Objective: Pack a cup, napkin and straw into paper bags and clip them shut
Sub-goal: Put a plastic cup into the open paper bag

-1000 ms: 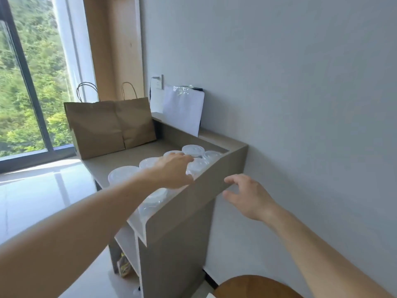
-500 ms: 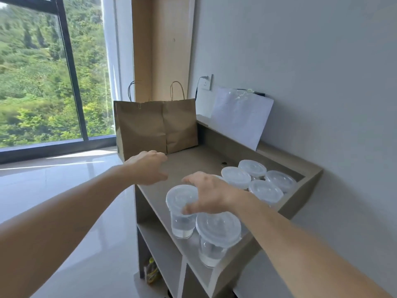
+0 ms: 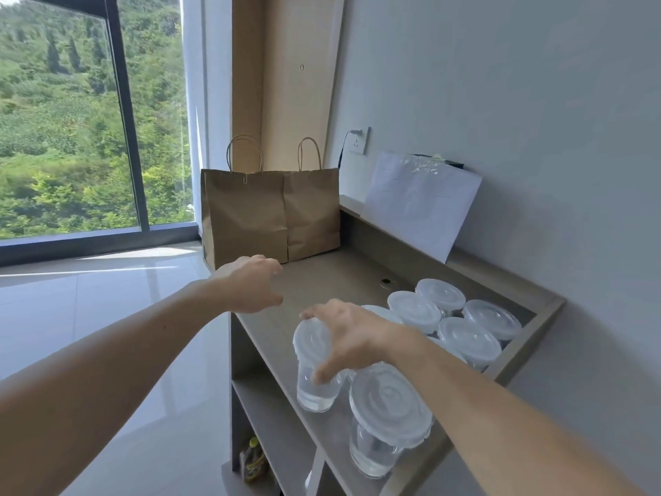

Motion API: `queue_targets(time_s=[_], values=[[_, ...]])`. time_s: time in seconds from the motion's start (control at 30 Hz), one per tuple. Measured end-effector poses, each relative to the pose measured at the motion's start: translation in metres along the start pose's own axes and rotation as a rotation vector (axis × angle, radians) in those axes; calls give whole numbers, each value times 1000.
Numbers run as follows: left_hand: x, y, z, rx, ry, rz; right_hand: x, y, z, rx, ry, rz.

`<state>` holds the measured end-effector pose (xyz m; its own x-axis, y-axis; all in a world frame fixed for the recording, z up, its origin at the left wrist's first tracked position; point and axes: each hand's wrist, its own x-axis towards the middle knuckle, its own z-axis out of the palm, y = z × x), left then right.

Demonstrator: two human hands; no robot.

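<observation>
Several clear lidded plastic cups stand on a grey-brown counter (image 3: 343,277). My right hand (image 3: 343,334) grips the front-left cup (image 3: 314,384) from above, thumb on its side, and the cup tilts. My left hand (image 3: 254,284) hovers over the counter's left edge with loosely curled fingers, holding nothing. Two brown paper bags with handles stand upright at the far end, a wider one (image 3: 243,216) on the left and a narrower one (image 3: 313,209) on the right. No napkin, straw or clip is in view.
A nearer cup (image 3: 386,417) stands at the front, several more cups (image 3: 468,338) cluster to the right. A white sheet (image 3: 418,202) leans on the wall above a raised ledge. Open shelves lie under the counter. A large window and glossy floor lie to the left.
My right hand has closed round the front-left cup and tipped it. My left hand has stayed near the counter's left edge. The view shifted slightly left.
</observation>
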<state>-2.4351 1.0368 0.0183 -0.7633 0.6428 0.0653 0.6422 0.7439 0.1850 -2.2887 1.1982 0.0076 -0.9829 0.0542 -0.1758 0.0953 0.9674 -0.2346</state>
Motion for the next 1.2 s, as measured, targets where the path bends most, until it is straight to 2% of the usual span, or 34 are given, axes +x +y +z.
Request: queue_targets(time_s=[0.23, 0.5, 0.7, 0.93, 1.2], values=[[9, 39, -21, -1, 93, 65, -62, 19, -77, 200, 329, -10], [-3, 182, -18, -33, 117, 338, -208, 85, -106, 165, 517, 210], [-44, 323, 22, -8, 59, 547, -338, 143, -66, 180, 488, 473], [-120, 464, 115, -24, -157, 730, -472, 202, 22, 224, 425, 715], [-211, 530, 243, -36, -461, 803, -564, 241, 132, 289, 270, 870]])
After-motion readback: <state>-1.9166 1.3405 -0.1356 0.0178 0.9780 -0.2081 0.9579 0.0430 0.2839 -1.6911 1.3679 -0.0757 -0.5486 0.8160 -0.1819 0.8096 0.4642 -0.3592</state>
